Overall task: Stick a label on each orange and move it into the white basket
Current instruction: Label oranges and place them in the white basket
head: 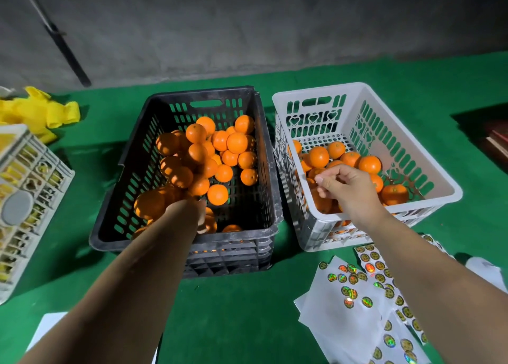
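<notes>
Head view: the left hand (192, 209) is sunk among oranges (217, 149) in the black crate (181, 242), its grip hidden; the right hand (345, 189), fingers curled and apparently empty, is held over the white basket (439, 198). An unlabelled orange could be transferred if the label sheets (354, 289) are skipped.

This looks like a small fruit-packing room. A bare concrete wall (247, 28) backs a green-covered counter (242, 308) carrying plastic crates of oranges (217, 149) and sheets of round labels (357, 289).
</notes>
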